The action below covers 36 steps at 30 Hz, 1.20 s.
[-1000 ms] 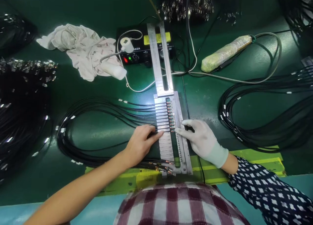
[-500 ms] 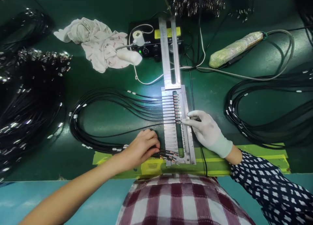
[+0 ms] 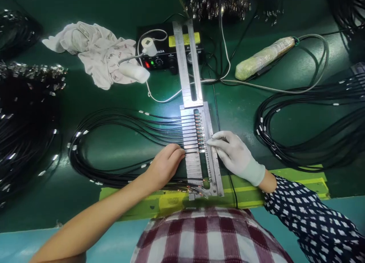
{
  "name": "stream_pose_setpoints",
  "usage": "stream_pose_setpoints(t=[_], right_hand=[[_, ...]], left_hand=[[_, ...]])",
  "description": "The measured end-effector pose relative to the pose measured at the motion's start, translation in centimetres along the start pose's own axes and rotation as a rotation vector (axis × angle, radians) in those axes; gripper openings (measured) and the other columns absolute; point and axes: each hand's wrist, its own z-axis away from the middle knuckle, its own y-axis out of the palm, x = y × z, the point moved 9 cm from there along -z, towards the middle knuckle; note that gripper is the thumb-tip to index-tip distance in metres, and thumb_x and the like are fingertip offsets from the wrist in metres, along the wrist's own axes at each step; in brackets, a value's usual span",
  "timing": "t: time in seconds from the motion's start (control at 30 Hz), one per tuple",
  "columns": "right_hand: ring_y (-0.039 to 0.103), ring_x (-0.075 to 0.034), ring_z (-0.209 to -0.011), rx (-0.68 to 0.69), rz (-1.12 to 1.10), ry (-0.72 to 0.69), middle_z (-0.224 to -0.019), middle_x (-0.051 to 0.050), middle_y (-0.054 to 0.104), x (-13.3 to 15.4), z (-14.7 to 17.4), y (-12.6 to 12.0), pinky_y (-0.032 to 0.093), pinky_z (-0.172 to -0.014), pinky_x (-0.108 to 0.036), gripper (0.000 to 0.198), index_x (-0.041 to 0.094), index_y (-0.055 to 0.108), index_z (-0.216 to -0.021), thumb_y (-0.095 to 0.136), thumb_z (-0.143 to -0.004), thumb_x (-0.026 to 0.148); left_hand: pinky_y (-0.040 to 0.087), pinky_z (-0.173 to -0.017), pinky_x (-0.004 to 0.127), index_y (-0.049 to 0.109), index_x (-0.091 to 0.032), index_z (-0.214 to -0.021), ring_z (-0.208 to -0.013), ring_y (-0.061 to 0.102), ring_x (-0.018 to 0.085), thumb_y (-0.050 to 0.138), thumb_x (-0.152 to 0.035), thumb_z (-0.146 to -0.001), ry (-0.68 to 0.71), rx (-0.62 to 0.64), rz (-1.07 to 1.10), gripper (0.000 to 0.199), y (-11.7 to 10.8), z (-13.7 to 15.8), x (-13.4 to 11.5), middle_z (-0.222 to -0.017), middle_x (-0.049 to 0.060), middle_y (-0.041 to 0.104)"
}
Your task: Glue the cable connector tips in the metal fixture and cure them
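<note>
My bare left hand (image 3: 167, 166) pinches a black cable (image 3: 191, 152) just left of the slotted metal jig (image 3: 194, 166). The cable lies across the jig, below a row of several cables whose stripped ends (image 3: 199, 129) sit over the jig's narrow opening. My right hand (image 3: 235, 156), in a white glove, rests at the jig's right rail with its fingers drawn together at the tips; whatever is between them is hidden. Below my left hand, loose cable ends (image 3: 196, 190) with orange-tinted tips lie over the jig's lower end.
A looped cable bundle (image 3: 74, 156) extends left from the jig. Behind stand a black control box (image 3: 162, 63), a crumpled white cloth (image 3: 97, 61) and a plastic-wrapped handle (image 3: 264, 59). More cables lie at left (image 3: 25, 141) and right (image 3: 264, 122). Yellow-green tape (image 3: 137, 198) lines the front edge.
My left hand has moved up from the loose ends to a cable lying across the jig. The right hand stays by the rail. A red light now shows on the control box. The view has shifted.
</note>
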Motion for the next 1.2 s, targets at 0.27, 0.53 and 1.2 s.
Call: stream_pose_setpoints(t=[0.27, 0.53, 1.2], right_hand=[[0.054, -0.027, -0.108, 0.002, -0.016, 0.003, -0.117, -0.010, 0.055, -0.18, 0.04, 0.13, 0.049, -0.090, -0.047, 0.033, 0.023, 0.060, -0.123, 0.047, -0.095, 0.012], [0.053, -0.028, -0.110, 0.007, -0.044, -0.027, -0.119, -0.010, 0.053, -0.03, 0.02, 0.05, 0.048, -0.089, -0.048, 0.038, 0.022, 0.059, -0.126, 0.042, -0.094, 0.011], [0.054, -0.026, -0.106, -0.012, -0.058, -0.056, -0.118, -0.009, 0.053, -0.07, 0.06, -0.09, 0.047, -0.087, -0.047, 0.040, 0.023, 0.061, -0.119, 0.046, -0.087, 0.004]], left_hand=[[0.051, -0.077, 0.026, 0.053, -0.018, -0.109, -0.086, 0.056, 0.014, 0.051, -0.010, -0.095, 0.034, -0.024, 0.009, 0.016, -0.28, 0.10, 0.02, -0.095, 0.006, 0.059], [0.051, -0.078, 0.025, 0.053, -0.017, -0.110, -0.087, 0.056, 0.014, 0.054, -0.006, -0.092, 0.060, -0.033, 0.072, 0.021, -0.27, 0.14, -0.06, -0.095, 0.006, 0.058], [0.047, -0.076, 0.028, 0.056, -0.015, -0.121, -0.088, 0.053, 0.016, 0.051, -0.004, -0.091, 0.161, -0.002, -0.016, 0.032, 0.39, 0.13, -0.72, -0.101, 0.009, 0.058]])
